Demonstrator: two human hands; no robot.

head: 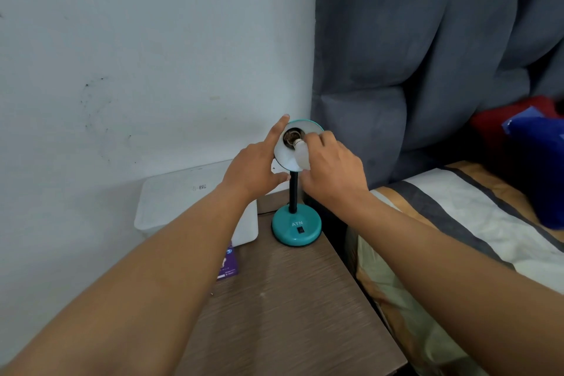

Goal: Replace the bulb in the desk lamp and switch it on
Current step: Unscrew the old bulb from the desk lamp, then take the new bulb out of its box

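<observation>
Bedside table (293, 299), bulb (300, 153) between both hands

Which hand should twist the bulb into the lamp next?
Probably the right hand: it already holds the bulb, whose base sits at the socket. The left hand is busy steadying the lampshade.

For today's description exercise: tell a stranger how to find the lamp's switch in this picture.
Start at the brown bedside table between the white wall and the bed. At its back stands a teal lamp, its shade steadied by the left hand while the right hand holds a bulb at the socket. The switch is the small black rectangle on the round base, just below white lettering.
</observation>
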